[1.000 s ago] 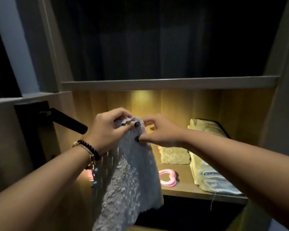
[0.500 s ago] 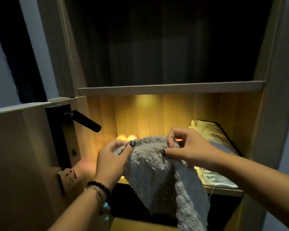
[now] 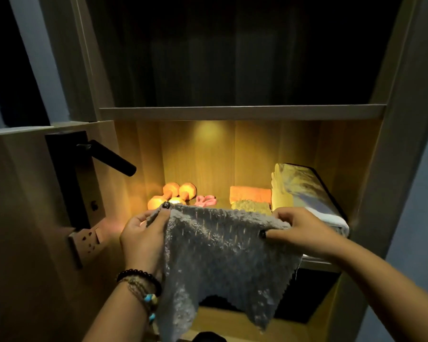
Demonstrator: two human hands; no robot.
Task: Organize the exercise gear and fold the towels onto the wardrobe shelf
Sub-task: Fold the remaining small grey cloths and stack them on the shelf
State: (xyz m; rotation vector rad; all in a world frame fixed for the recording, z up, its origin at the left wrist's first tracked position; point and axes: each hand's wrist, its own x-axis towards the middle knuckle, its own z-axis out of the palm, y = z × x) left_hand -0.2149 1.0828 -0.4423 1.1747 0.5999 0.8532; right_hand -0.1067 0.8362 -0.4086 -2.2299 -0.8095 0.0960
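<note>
A fluffy grey towel (image 3: pixel 223 257) hangs spread in front of the lit wardrobe shelf (image 3: pixel 319 264). My left hand (image 3: pixel 143 240) pinches its upper left corner and my right hand (image 3: pixel 302 233) pinches its upper right corner, holding the top edge taut. On the shelf behind it lie two orange dumbbells (image 3: pixel 176 193) at the left, a pink hand grip (image 3: pixel 205 200) in the middle, a folded orange towel (image 3: pixel 250 194) with a folded olive towel (image 3: pixel 251 206) in front of it, and a rolled yellow-blue mat (image 3: pixel 304 191) at the right.
A black lever handle (image 3: pixel 109 157) sticks out of the door panel at the left, with a wall socket (image 3: pixel 85 240) below it. A dark upper compartment sits above the shelf board (image 3: pixel 242 112). A lower compartment opens beneath the towel.
My hands have moved apart and lower, stretching the bunched grey towel out flat. The dumbbells, pink grip and folded towels on the shelf have come into view.
</note>
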